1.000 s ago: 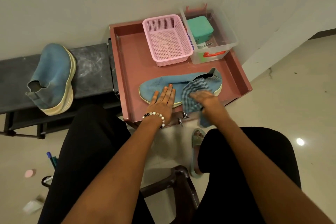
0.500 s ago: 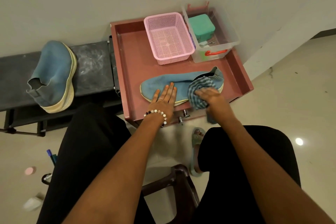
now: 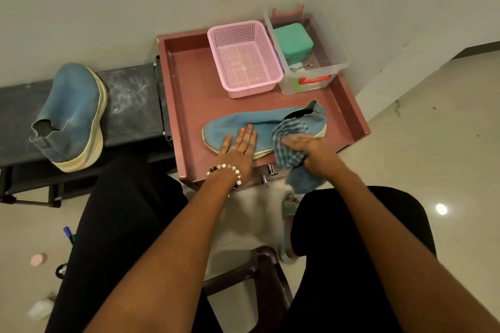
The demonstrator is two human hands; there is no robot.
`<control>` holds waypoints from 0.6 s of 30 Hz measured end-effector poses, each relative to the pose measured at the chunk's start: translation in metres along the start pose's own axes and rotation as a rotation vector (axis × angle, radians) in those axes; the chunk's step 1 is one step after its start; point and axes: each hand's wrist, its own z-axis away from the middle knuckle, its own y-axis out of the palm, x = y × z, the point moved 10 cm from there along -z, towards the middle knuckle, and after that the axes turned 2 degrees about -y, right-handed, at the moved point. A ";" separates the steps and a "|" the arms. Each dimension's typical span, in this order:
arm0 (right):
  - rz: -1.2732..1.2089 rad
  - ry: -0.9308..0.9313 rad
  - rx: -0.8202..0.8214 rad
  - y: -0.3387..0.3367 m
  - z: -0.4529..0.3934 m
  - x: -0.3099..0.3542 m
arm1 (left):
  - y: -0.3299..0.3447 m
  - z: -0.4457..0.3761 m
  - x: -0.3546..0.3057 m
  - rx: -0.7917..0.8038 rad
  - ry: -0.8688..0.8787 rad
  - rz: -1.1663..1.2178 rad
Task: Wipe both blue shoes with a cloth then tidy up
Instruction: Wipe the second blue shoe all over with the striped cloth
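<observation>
One blue shoe (image 3: 251,120) lies on its side on the red tray table (image 3: 189,105), toe pointing left. My left hand (image 3: 239,150) rests flat on its toe half, fingers spread, pressing it down. A blue checked cloth (image 3: 290,143) is bunched in my right hand (image 3: 311,147), which presses it against the shoe's heel side; the cloth's tail hangs over the tray's front edge. The second blue shoe (image 3: 71,116) stands tilted on the dark bench (image 3: 135,100) to the left, sole to the right.
At the back of the tray stand a pink mesh basket (image 3: 244,58) and a clear plastic box (image 3: 324,62) holding a teal case (image 3: 293,40). Walls close in behind and to the right. Small items lie on the floor at lower left. My knees and a brown stool are below.
My right hand has slid the cloth along the heel half of the shoe, first toward the heel, then back toward the near edge. The left hand stays pressed on the toe.
</observation>
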 end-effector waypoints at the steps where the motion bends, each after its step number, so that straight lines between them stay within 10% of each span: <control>1: 0.049 0.033 -0.034 -0.011 0.000 -0.013 | 0.000 0.000 0.000 -0.005 -0.005 0.006; 8: -0.047 0.499 -0.353 0.033 -0.010 0.027 | 0.000 0.002 0.000 -0.003 -0.021 -0.009; 14: -0.083 0.051 -0.058 0.032 -0.011 0.037 | 0.001 0.002 -0.001 0.032 -0.002 -0.003; 18: 0.262 0.130 -0.063 -0.016 0.002 -0.024 | -0.004 0.003 -0.001 -0.009 -0.007 0.015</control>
